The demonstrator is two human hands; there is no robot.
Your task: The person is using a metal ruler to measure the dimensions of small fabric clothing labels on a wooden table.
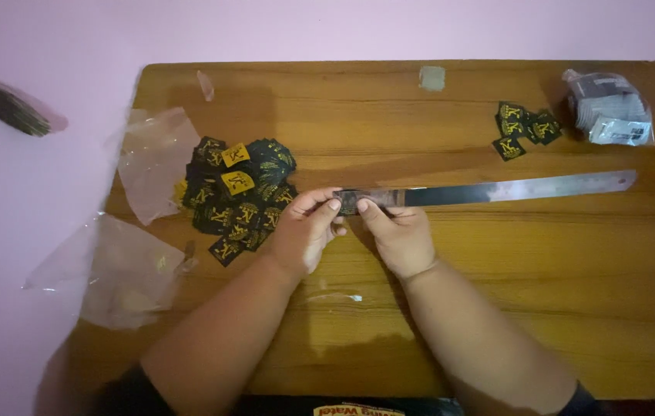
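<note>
My left hand point(306, 231) and my right hand point(398, 233) meet at the left end of a long steel ruler point(512, 189) that lies across the wooden table point(497, 293). Between the fingertips of both hands is a small black woven label point(348, 202), pressed against the ruler's end. Just left of my left hand lies a pile of black and yellow labels point(239, 196), several with yellow sides up.
Several folded black labels point(524, 129) lie at the back right beside a clear plastic bag of labels point(611, 108). Crumpled clear plastic sheets point(150, 166) hang over the table's left edge. A dark broom head point(5, 106) lies on the pink floor at left.
</note>
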